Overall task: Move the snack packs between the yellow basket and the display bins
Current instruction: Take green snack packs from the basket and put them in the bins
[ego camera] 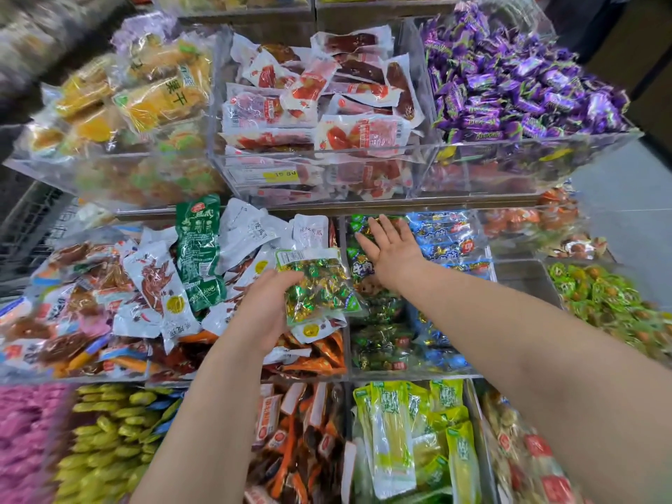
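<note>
The left hand [267,307] grips a clear candy pack [316,285] full of green and gold wrapped sweets. Its fingers curl round the pack's lower left edge, and the barcode label faces up at the far end. The pack hangs just left of the divider between two acrylic bins, above a heap of white and orange pouches [152,285] that spreads away to the left of that hand.

The right hand [391,249] reaches further forward, palm down with its fingers straight and slightly spread, and holds nothing. It lies over the far part of the candy bin [418,376], just right of the held pack. Whether it presses on the packs beneath or only hovers over them cannot be told. Below the right wrist, green candy packs [378,311] of the same look as the held one fill the bin's left side. Blue candy packs [440,234] lie just beyond and to the right of the fingertips.

The yellow basket is not in view, so how many packs it holds, or the direction of the transfer, cannot be read directly. The bin looks well stocked with matching packs, which suggests the task is partly done. One pack is in hand and not yet set down. The flat right hand seems to be making or steadying a place for it, so laying this pack among the green ones is probably the step in hand.
</note>
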Motion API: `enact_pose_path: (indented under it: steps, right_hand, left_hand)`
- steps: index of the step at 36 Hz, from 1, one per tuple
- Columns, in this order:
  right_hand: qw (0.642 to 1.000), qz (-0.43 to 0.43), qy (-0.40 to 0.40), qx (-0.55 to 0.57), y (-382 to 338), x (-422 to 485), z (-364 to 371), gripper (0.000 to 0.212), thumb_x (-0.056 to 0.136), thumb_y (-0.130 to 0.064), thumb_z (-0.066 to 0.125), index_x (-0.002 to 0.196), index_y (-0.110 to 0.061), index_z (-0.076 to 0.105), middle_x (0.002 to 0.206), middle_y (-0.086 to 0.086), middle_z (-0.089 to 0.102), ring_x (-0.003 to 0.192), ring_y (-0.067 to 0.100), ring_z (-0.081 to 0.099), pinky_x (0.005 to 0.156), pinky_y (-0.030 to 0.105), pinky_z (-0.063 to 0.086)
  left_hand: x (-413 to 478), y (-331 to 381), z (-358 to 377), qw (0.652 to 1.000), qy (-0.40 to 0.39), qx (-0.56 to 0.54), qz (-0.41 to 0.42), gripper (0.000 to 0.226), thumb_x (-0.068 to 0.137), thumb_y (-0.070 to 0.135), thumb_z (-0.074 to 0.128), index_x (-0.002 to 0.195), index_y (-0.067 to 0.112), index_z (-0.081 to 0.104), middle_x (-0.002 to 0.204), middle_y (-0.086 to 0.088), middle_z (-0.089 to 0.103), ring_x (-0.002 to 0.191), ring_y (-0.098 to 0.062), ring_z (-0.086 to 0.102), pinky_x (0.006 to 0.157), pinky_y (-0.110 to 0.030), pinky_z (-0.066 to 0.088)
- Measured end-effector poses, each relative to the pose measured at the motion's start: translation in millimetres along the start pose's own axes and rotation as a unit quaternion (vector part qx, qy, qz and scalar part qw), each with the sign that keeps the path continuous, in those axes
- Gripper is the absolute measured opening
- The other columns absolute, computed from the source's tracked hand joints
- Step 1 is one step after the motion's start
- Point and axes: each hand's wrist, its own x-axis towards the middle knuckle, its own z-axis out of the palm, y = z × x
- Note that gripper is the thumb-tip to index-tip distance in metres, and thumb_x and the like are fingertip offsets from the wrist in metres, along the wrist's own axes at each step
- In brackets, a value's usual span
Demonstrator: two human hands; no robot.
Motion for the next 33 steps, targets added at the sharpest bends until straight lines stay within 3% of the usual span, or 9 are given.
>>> enact_pose_path:
  steps: [2, 4, 7, 11, 15, 18, 21, 26, 33]
  right_hand:
    - [1.0, 0.003, -0.004, 0.017, -0.1, -3.3, -5.3, 0.083, 0.098, -0.045, 0.037, 0.144, -0.02, -0.027, 0.154, 0.011, -0.026, 0.141, 0.034, -0.023, 0.113, 0.055, -0.01]
    - [0.998, -0.008, 0.022, 0.054, 2.1, -10.0, -10.4, 0.091, 0.095, -0.046, 0.043, 0.143, -0.018, -0.03, 0.154, 0.012, -0.026, 0.141, 0.035, -0.024, 0.112, 0.055, -0.011]
    - [0.966, -0.087, 0.123, 0.21, 11.0, -31.5, -17.3, 0.101, 0.088, -0.045, 0.055, 0.146, -0.022, -0.024, 0.156, 0.011, -0.02, 0.143, 0.029, -0.02, 0.112, 0.05, -0.012]
    - [0.832, -0.256, 0.341, 0.355, 19.0, -76.7, -24.4, 0.088, 0.077, -0.042, 0.073, 0.146, -0.013, 0.028, 0.145, 0.012, 0.029, 0.133, 0.025, 0.027, 0.112, 0.042, 0.027]
    - [0.782, -0.305, 0.438, 0.323, 18.1, -101.6, -28.5, 0.047, 0.078, -0.025, 0.076, 0.118, -0.004, 0.064, 0.115, 0.014, 0.062, 0.106, 0.027, 0.058, 0.093, 0.036, 0.048]
    - [0.807, -0.269, 0.397, 0.344, 23.0, -111.0, -30.4, 0.029, 0.079, -0.016, 0.075, 0.107, -0.009, 0.071, 0.1, 0.006, 0.072, 0.092, 0.023, 0.068, 0.082, 0.036, 0.054]
    - [0.824, -0.115, 0.254, 0.493, 41.9, -109.4, -32.0, 0.031, 0.081, -0.029, 0.074, 0.111, -0.022, 0.07, 0.11, -0.008, 0.067, 0.103, 0.012, 0.063, 0.087, 0.021, 0.044]
    - [0.874, -0.029, 0.078, 0.479, 68.4, -86.3, -26.1, 0.043, 0.078, -0.038, 0.074, 0.117, -0.023, 0.065, 0.13, -0.003, 0.058, 0.12, 0.013, 0.052, 0.091, 0.02, 0.035]
    - [0.912, -0.059, 0.11, 0.391, 32.1, -53.0, -14.3, 0.042, 0.089, -0.03, 0.063, 0.128, -0.017, 0.057, 0.13, 0.006, 0.054, 0.118, 0.022, 0.05, 0.091, 0.023, 0.035]
  left_hand:
    - [-6.1, 4.0, -1.0, 1.0, -0.006, -0.022, -0.021, 0.075, 0.094, 0.022, 0.057, 0.154, 0.02, 0.011, 0.16, 0.0, 0.018, 0.143, -0.021, 0.026, 0.107, -0.055, 0.031]
    - [-12.6, 8.9, -1.9, 0.994, -0.025, -0.095, -0.047, 0.059, 0.097, 0.018, 0.052, 0.149, 0.012, 0.026, 0.145, -0.011, 0.044, 0.117, -0.025, 0.06, 0.081, -0.047, 0.057]
    - [-20.0, 12.8, -1.4, 0.975, -0.046, -0.201, -0.078, 0.028, 0.1, 0.019, 0.047, 0.122, 0.003, 0.053, 0.117, -0.02, 0.063, 0.083, -0.029, 0.072, 0.058, -0.032, 0.058]
    - [-23.9, 13.0, 5.8, 0.964, -0.081, -0.236, -0.087, 0.027, 0.101, 0.023, 0.041, 0.111, 0.007, 0.06, 0.099, -0.022, 0.071, 0.085, -0.032, 0.072, 0.06, -0.035, 0.06]
    - [-24.5, 11.0, 22.8, 0.975, -0.135, -0.135, -0.117, 0.033, 0.1, 0.03, 0.037, 0.11, 0.012, 0.063, 0.098, -0.015, 0.074, 0.087, -0.026, 0.072, 0.071, -0.038, 0.059]
    - [-25.8, 11.3, 34.4, 0.969, -0.171, -0.07, -0.167, 0.05, 0.101, 0.045, 0.027, 0.111, 0.01, 0.06, 0.109, -0.019, 0.07, 0.09, -0.027, 0.071, 0.076, -0.039, 0.054]
    - [-24.5, 9.5, 33.9, 0.971, -0.164, 0.04, -0.17, 0.065, 0.098, 0.061, 0.019, 0.104, 0.007, 0.056, 0.102, -0.021, 0.071, 0.086, -0.03, 0.072, 0.068, -0.036, 0.056]
    - [-18.7, 5.9, 29.7, 0.987, -0.026, 0.137, -0.078, 0.032, 0.099, 0.04, 0.043, 0.106, 0.011, 0.052, 0.082, -0.011, 0.072, 0.066, -0.022, 0.07, 0.062, -0.031, 0.054]
    - [-8.8, -6.2, 25.3, 0.912, 0.097, 0.374, 0.136, 0.041, 0.089, 0.036, 0.06, 0.124, 0.018, 0.05, 0.123, -0.002, 0.056, 0.101, -0.016, 0.055, 0.078, -0.028, 0.04]
